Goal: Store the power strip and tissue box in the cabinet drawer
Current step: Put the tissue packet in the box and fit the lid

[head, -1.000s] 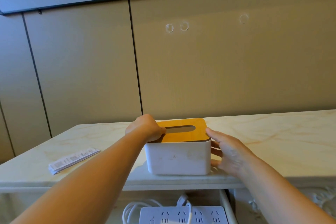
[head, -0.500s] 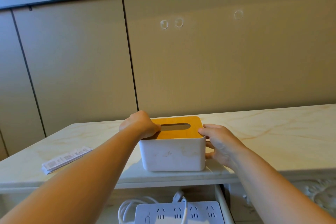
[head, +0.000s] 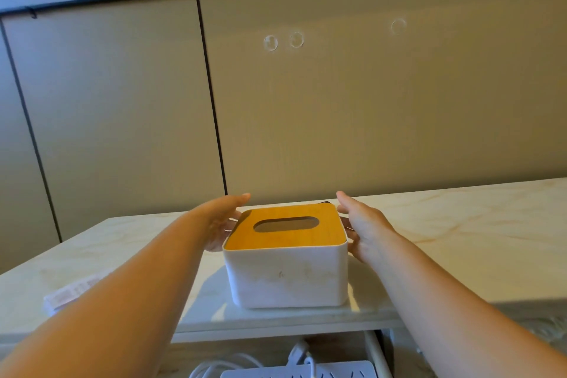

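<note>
Tissue box (head: 288, 273) stands on the counter (head: 460, 239) near its front edge, right above the open drawer (head: 376, 354), where the power strip (head: 300, 371) already lies with its white cable (head: 214, 362) looped beside it.

The left hand (head: 222, 221) is spread open with straight fingers along the box's left wall, and the right hand (head: 365, 230) mirrors it at the right wall, thumb raised above the rim. Neither has a closed grip. Both palms are at the walls, but I cannot tell whether they press yet.

The box looks like a stiff white shell with smooth walls and rounded corners, topped by a wooden lid (head: 285, 209) with an oval slot. It probably weighs little, and the dark slot does not show how many tissues are inside. The smooth walls give little friction, so a two-sided squeeze should be firm and set low on the sides, or the fingertips should hook under the base. The lid seems only to rest in the rim, so lifting by the lid or slot could pull it free. The shell should take the squeeze without flexing.

A paper slip (head: 76, 290) lies well apart, to the left.
</note>
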Action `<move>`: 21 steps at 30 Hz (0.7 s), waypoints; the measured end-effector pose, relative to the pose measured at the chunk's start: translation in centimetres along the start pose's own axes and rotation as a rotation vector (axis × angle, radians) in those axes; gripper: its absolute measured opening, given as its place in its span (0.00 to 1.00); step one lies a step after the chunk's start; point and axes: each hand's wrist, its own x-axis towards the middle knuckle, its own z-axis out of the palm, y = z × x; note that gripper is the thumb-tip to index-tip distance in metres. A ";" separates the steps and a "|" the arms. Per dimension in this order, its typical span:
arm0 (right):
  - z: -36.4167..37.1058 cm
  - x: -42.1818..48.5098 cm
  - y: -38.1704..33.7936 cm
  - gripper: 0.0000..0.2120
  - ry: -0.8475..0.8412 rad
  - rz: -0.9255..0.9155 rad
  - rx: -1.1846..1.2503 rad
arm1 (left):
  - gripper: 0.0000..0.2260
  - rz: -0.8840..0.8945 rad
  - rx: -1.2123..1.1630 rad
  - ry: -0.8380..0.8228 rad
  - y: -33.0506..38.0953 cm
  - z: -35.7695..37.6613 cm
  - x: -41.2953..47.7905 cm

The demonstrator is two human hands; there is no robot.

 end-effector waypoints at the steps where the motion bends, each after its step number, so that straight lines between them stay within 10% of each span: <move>1: 0.3 0.2 0.0 0.23 -0.004 0.018 -0.007 | 0.27 -0.015 -0.016 -0.007 -0.1 0.2 0.4; 8: 1.0 1.1 -0.5 0.16 -0.009 0.070 -0.130 | 0.16 -0.044 -0.125 -0.065 -0.9 1.2 2.6; 15: 1.0 2.1 0.0 0.31 -0.033 0.007 -0.296 | 0.17 -0.045 -0.121 -0.103 -1.2 1.1 3.0; 21: 1.1 1.4 -0.6 0.16 -0.035 -0.021 -0.349 | 0.17 -0.017 -0.072 -0.094 -0.9 0.9 3.3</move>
